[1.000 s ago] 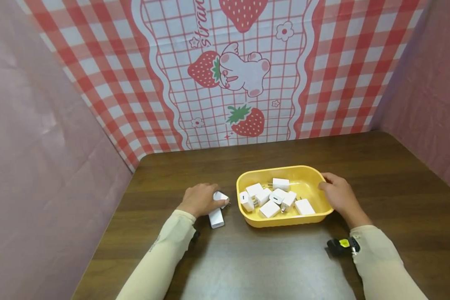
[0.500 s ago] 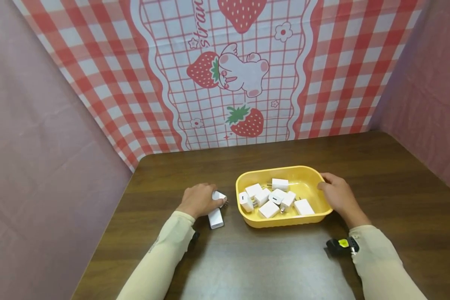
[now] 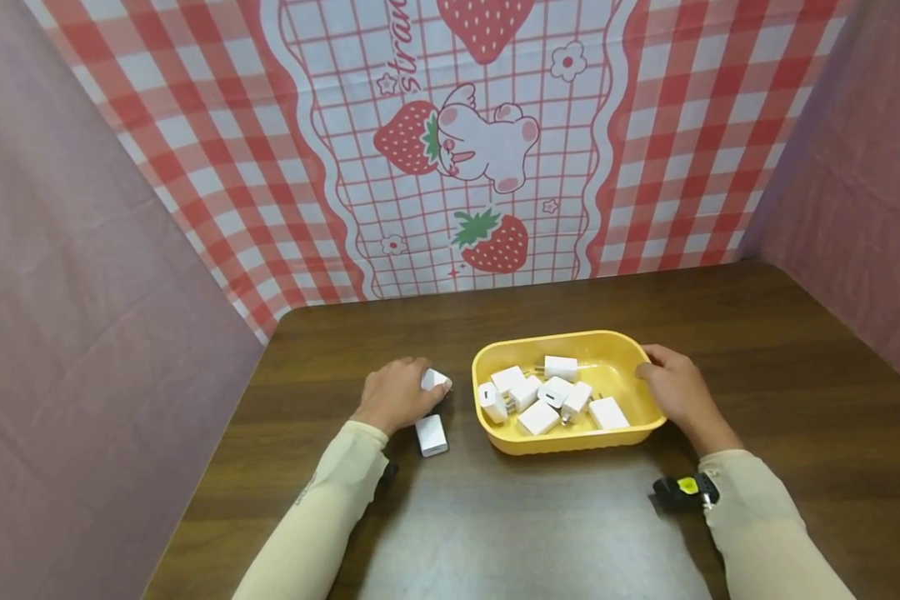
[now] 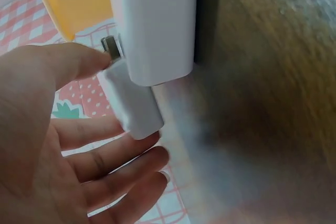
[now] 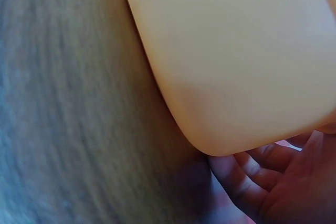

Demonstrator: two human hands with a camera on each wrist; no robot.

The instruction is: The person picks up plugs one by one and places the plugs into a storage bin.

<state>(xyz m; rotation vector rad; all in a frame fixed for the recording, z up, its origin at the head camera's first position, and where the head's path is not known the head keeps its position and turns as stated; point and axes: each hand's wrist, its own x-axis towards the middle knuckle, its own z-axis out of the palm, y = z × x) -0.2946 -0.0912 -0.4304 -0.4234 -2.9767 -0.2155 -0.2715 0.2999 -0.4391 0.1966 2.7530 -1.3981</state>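
Observation:
In the head view my left hand pinches a white plug charger between thumb and fingers, left of the yellow plastic basket. The left wrist view shows the held charger with its metal prong beside the thumb tip. A second white charger lies on the table just nearer to me. My right hand grips the basket's right end, its thumb over the rim. In the right wrist view its fingers curl along the outer wall of the basket. Several white chargers lie jumbled in the basket.
The brown wooden table reaches back to a red and white checked cloth with strawberry prints. Pink cloth hangs on the left and on the right side. A black wrist strap sits by the right sleeve.
My left hand has moved slightly away from me with the pinched charger, which now stands apart from the charger on the table. My right hand and the basket have stayed in place.

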